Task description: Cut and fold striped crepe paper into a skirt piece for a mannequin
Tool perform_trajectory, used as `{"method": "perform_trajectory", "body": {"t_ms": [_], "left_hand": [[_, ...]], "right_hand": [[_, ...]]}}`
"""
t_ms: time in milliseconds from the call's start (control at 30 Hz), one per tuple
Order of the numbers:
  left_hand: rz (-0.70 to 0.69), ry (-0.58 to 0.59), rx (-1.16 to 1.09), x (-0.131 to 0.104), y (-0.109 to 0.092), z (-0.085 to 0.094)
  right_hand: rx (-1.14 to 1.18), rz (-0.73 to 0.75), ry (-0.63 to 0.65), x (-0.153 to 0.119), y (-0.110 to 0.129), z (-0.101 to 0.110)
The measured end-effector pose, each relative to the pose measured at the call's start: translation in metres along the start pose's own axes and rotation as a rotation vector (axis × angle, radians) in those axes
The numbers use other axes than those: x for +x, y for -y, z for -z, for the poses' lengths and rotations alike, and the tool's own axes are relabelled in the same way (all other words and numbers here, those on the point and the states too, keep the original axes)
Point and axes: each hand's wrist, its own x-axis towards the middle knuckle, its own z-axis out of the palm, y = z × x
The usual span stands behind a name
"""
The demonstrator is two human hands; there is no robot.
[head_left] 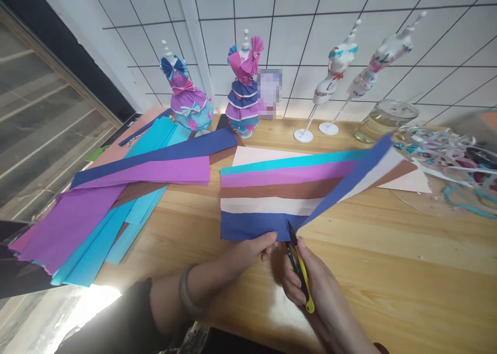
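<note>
scissors (305, 279) at the lower edge of the striped paper (272, 191)

the striped paper lies at the centre of the frame, its bands of turquoise, purple, brown, white and blue stacked from top to bottom. its right-hand part slants up toward the upper right as a raised flap (357, 178), over a pale sheet (419, 180). the left hand (254, 246), at lower centre, pinches the bottom blue edge, thumb on top and the other fingers curled, partly hidden. the right hand (320, 274), just beside it, has its fingers wrapped around the scissors' yellow and dark handles; the blades point upward over the blue band, and how far apart they stand i cannot tell.

purple and blue sheets (73, 224) overlap at the left. two figures in paper dresses, one at upper left (188, 100) and one at upper centre (243, 98), stand near the wall (295, 38). tangled ribbons (458, 160) lie at the right, near a glass jar (388, 121).
</note>
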Motion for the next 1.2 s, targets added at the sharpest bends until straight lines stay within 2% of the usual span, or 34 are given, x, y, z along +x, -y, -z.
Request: {"method": "perform_trajectory", "body": {"t_ms": [400,533,733,1000,1200], "left_hand": [[0.023,-0.006,0.101,-0.005,-0.004,-0.001],[-0.004,-0.027,0.137,-0.008,-0.012,-0.002],[0.12,-0.048,0.147,-0.014,-0.025,-0.003],[0.151,-0.076,0.175,-0.014,-0.017,-0.002],[0.089,-0.114,0.129,-0.013,-0.012,-0.003]], "right_hand": [[-0.044,0.033,0.037,0.003,0.006,-0.003],[-0.081,0.07,0.059,0.003,0.007,-0.003],[-0.177,0.061,0.063,0.004,0.013,0.002],[-0.227,0.066,0.126,0.001,0.023,0.001],[-0.227,0.079,0.129,0.001,0.021,0.002]]}}
